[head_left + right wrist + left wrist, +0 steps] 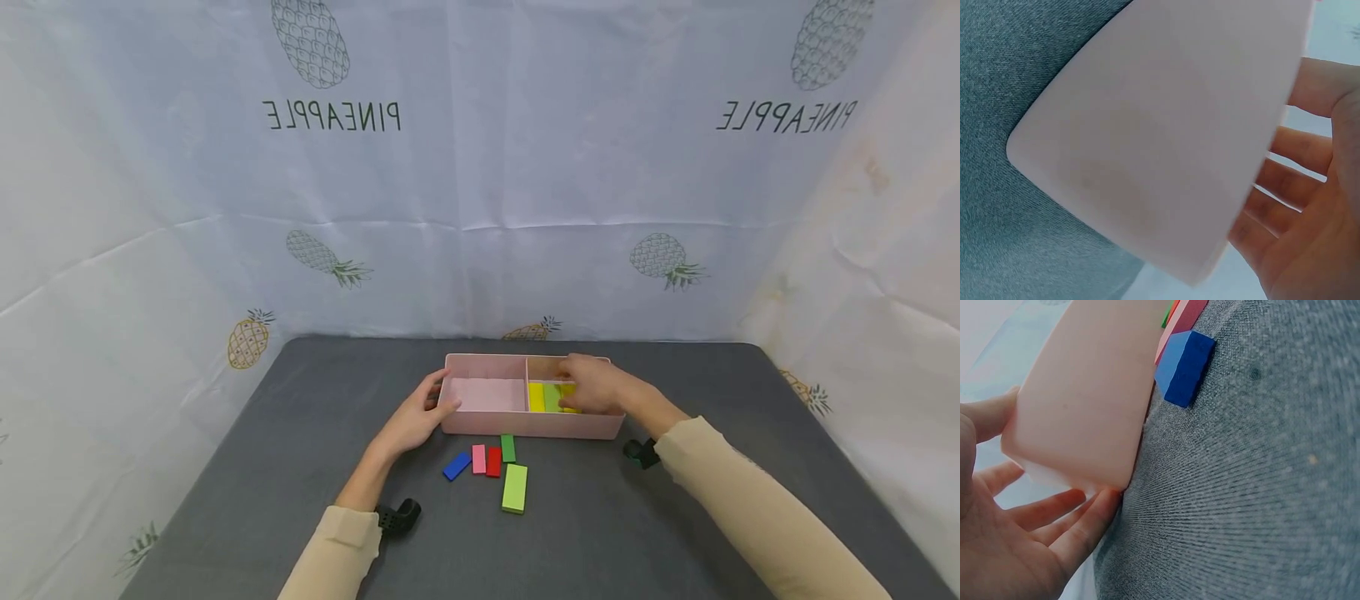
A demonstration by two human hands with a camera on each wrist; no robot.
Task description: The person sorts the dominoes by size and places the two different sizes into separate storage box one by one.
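Observation:
A pale pink divided box (487, 422) stands on the grey table. My left hand (415, 419) holds its left end; in the left wrist view the thumb lies at the rim and the fingers (1079, 534) press the end wall. My right hand (596, 385) reaches over the right end into the small compartments. A yellow block (536, 397) and a light green block (552, 398) lie in the front right compartment, with more yellow beside my right fingers. In the right wrist view the box wall (1147, 125) hides the fingertips, so whether they hold a block is unclear.
In front of the box lie a blue block (457, 467), a pink block (478, 459), a red block (493, 462), a green block (507, 448) and a larger light green block (514, 488). A pineapple-print curtain (480, 283) hangs behind the table (337, 375).

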